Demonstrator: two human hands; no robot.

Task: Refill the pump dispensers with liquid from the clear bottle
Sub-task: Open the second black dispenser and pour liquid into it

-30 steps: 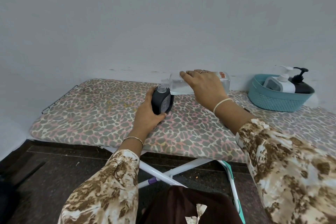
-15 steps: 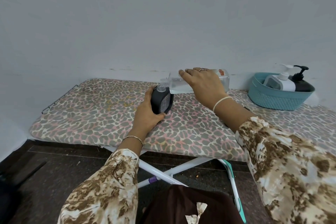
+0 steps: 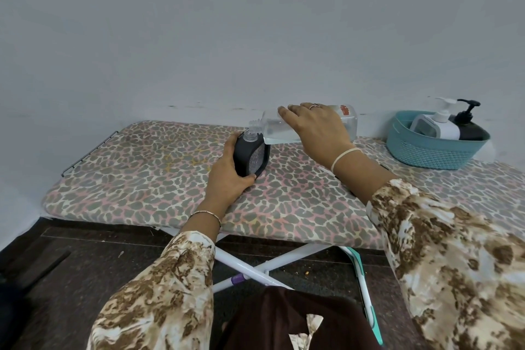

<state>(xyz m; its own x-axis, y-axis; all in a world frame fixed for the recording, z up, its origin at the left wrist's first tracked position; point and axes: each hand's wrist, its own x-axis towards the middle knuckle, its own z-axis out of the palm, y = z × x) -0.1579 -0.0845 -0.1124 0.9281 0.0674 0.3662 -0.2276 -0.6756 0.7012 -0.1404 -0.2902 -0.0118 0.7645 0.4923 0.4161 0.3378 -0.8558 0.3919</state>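
Note:
A dark grey dispenser bottle stands on the leopard-print board with its pump off and its clear neck bare. My left hand grips its left side. My right hand holds the clear bottle tipped on its side, its open mouth just over the dispenser's neck. Clear liquid lies along the bottle's lower side. A white pump dispenser and a black pump dispenser stand in the teal basket at the far right.
The board runs along a plain grey wall and stands on white crossed legs over a dark floor. A metal rack sticks out at its left end. The basket sits near the board's back right edge.
The clear bottle has tipped slightly further, its mouth a little lower over the dispenser's neck. My left hand and the dispenser have stayed put.

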